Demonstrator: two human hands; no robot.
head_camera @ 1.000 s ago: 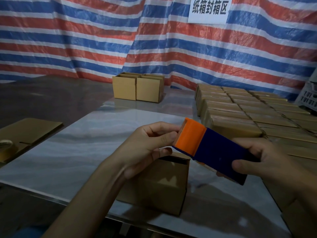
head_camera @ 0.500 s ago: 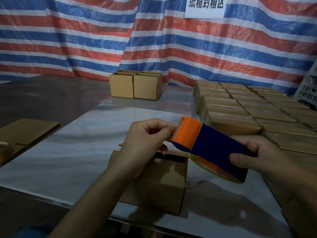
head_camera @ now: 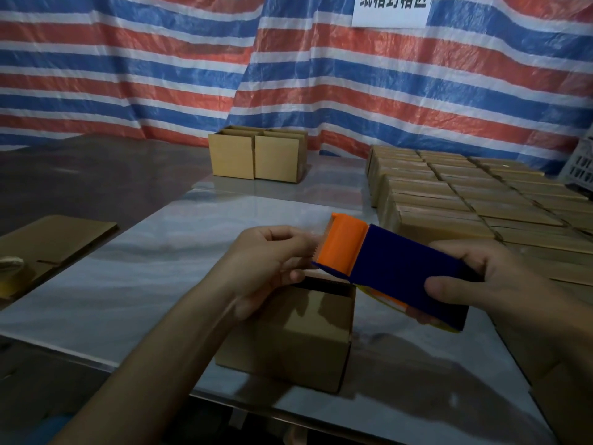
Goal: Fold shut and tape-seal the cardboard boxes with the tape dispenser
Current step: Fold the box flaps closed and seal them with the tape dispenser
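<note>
A small cardboard box (head_camera: 301,342) stands at the near edge of the marble table (head_camera: 134,277), with a dark gap showing at its top. Above it my right hand (head_camera: 481,281) grips the blue body of the tape dispenser (head_camera: 394,268), whose orange toothed end points left. My left hand (head_camera: 269,261) pinches the clear tape end at that orange edge, just over the box top.
Two open-topped boxes (head_camera: 256,157) stand at the table's far side. Several rows of sealed boxes (head_camera: 465,194) fill the right. A flat cardboard sheet (head_camera: 54,239) and a tape roll (head_camera: 9,264) lie at the left. A striped tarp hangs behind.
The dispenser has tipped slightly flatter and shifted a little right. My left fingers have closed on the tape end at the orange edge. The box has not moved.
</note>
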